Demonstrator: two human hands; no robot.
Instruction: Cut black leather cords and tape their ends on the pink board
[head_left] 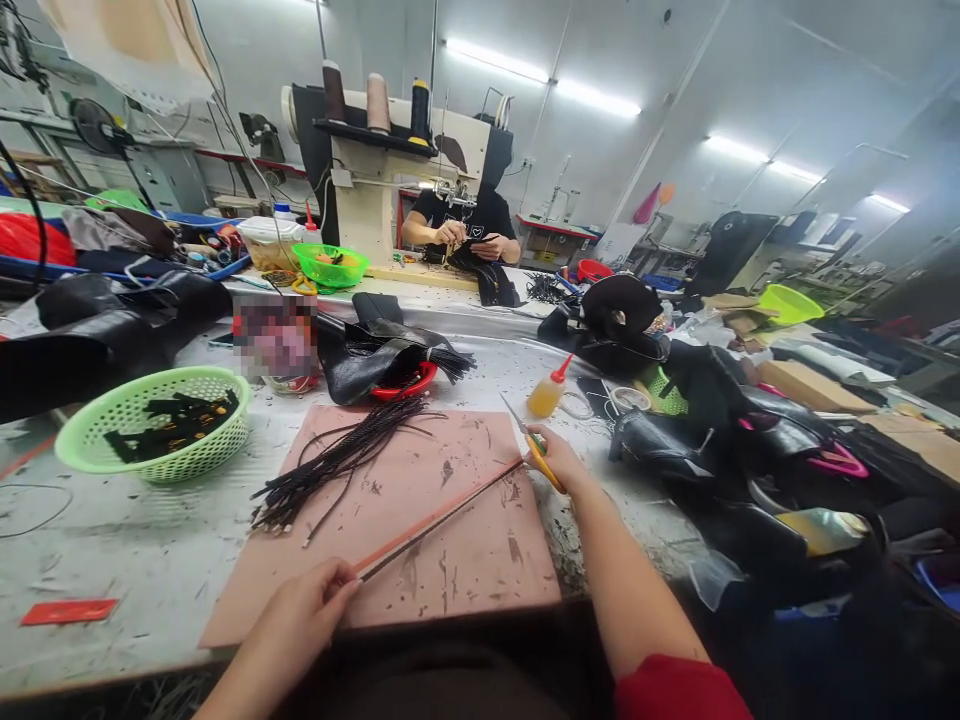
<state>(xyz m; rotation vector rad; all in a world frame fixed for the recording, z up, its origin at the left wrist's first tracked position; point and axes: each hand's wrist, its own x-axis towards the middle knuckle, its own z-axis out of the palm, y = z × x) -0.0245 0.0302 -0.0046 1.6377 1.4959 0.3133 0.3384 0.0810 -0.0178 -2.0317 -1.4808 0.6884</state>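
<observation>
My left hand (319, 600), fingers pinched, grips the near end of a long thin orange strip (427, 522). A dark cord (412, 537) runs alongside the strip, its near end also at those fingers. My right hand (561, 462) is closed around scissors (546, 460) with yellow and green handles, their blades pointing up and away. The strip's far end reaches this hand; whether its fingers also pinch it I cannot tell. Beneath both lies a pinkish board (480, 570) with dark marks. A bundle of black cords (337, 465) rests on the board's far left part.
A green basket (154, 425) of black pieces stands left, near a red flat piece (69, 611). Beyond the board are a red-tipped glue bottle (546, 395) and black leather pieces (364, 362). Black bags (690, 450) crowd the right. Across the table, a person (465, 235) works at a sewing machine (360, 190).
</observation>
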